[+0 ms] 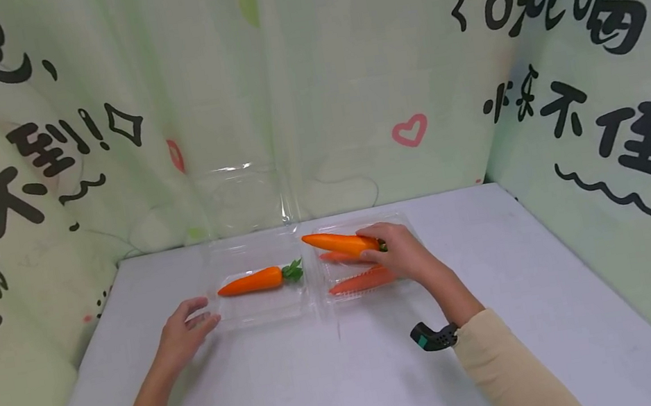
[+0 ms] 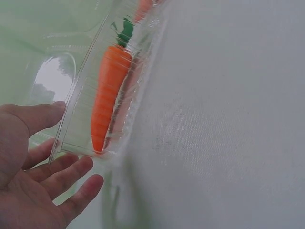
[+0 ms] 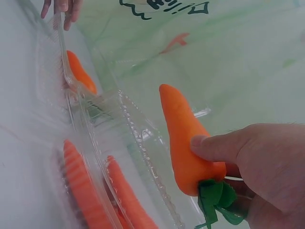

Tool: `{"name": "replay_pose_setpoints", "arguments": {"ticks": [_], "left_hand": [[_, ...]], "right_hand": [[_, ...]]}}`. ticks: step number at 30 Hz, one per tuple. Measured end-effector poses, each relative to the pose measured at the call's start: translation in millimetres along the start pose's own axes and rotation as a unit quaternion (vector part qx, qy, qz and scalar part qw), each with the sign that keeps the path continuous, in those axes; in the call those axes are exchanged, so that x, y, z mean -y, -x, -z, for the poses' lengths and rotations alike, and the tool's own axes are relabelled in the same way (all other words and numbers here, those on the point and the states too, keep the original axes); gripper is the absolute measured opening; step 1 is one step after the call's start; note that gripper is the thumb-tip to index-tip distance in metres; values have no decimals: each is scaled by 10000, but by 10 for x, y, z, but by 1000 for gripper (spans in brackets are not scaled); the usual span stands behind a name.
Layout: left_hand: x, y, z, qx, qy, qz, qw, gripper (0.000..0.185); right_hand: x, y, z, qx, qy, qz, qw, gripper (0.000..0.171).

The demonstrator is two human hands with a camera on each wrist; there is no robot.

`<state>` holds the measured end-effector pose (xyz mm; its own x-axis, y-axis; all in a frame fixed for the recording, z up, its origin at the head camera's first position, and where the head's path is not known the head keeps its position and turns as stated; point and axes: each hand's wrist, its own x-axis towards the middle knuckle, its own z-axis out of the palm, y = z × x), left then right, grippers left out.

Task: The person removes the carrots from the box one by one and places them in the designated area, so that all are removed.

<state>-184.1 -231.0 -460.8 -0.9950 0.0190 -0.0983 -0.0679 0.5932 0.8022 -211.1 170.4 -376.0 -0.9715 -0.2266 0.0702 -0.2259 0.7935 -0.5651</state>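
Thumb and fingers of the right hand (image 1: 398, 248) clamp the thick end of an orange carrot (image 1: 340, 241), its tip pointing left, above the right container (image 1: 330, 274). Nearest are beige sleeves (image 1: 517, 371) and a black wrist device (image 1: 436, 336) on each arm, over a white table (image 1: 303, 389). Fingers apart, the left hand (image 1: 185, 330) is at the outer edge of the left container (image 1: 265, 308), thumb by the rim; how firmly it touches, I cannot tell. Inside that clear plastic box lies a single leafy carrot (image 1: 252, 282), tip toward the hand. Just beside it, the right container, also clear, holds at least two more carrots (image 1: 362, 281), partly covered from above. Behind the left container, a transparent lid (image 1: 244, 204) stands raised against a pale green curtain (image 1: 329, 55) with black lettering.
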Motion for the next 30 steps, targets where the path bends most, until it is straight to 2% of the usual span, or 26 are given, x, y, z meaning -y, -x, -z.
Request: {"name": "replay_pose_setpoints", "arguments": {"ticks": [6, 12, 14, 16, 18, 25, 27, 30], "left_hand": [[84, -52, -22, -18, 40, -116, 9999, 69], [407, -252, -102, -156, -176, -146, 9996, 71], [467, -287, -118, -220, -211, -193, 9993, 72], [428, -262, -95, -89, -141, -220, 9996, 72], [419, -257, -93, -145, -222, -265, 9993, 70], [46, -49, 10, 143, -25, -3, 9999, 64], [-14, -16, 30, 175, 8, 56, 9998, 61], [-12, -21, 26, 145, 0, 66, 9999, 59]], "right_hand": [[-47, 11, 14, -110, -63, -26, 9999, 48], [-83, 7, 18, -118, -77, -18, 9999, 48], [-92, 12, 27, -131, -76, -8, 9999, 48], [-102, 19, 36, -131, -52, 16, 9999, 48], [-118, 23, 43, -127, -34, 41, 9999, 48], [-190, 33, 70, -162, -23, 82, 9998, 48], [-205, 42, 83, -168, -45, 98, 9998, 48], [-230, 54, 105, -166, -87, 76, 9998, 48]]}}
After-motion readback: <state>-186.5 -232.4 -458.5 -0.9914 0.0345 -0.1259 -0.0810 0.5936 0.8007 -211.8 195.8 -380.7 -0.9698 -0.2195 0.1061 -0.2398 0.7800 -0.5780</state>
